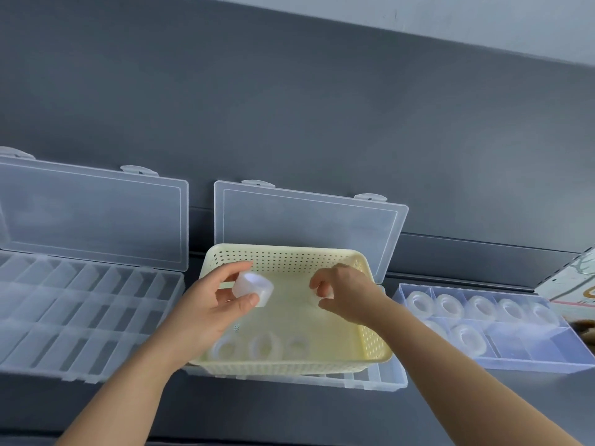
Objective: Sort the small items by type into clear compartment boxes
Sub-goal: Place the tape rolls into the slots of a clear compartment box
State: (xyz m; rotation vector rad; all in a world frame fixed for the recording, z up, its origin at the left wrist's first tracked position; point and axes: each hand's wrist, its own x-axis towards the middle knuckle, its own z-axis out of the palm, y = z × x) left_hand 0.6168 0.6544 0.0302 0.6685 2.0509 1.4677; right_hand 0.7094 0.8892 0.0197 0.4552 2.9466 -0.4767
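On a grey worktop, a left hand (pixel 209 304) pinches a clear tape roll (pixel 252 289) above the yellow basket (pixel 370 336), lifted out for sorting. The right hand (pixel 346 294) curls round a second roll (pixel 323 292), mostly hidden. 3 loose rolls (pixel 265 347) wait below, and the right-hand box (pixel 534 346) holds others.

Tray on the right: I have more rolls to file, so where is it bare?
Bare: the tray's near-right compartments, between the near roll and the right wall. Crowded: its far row, packed with rolls. Left box: all bare.
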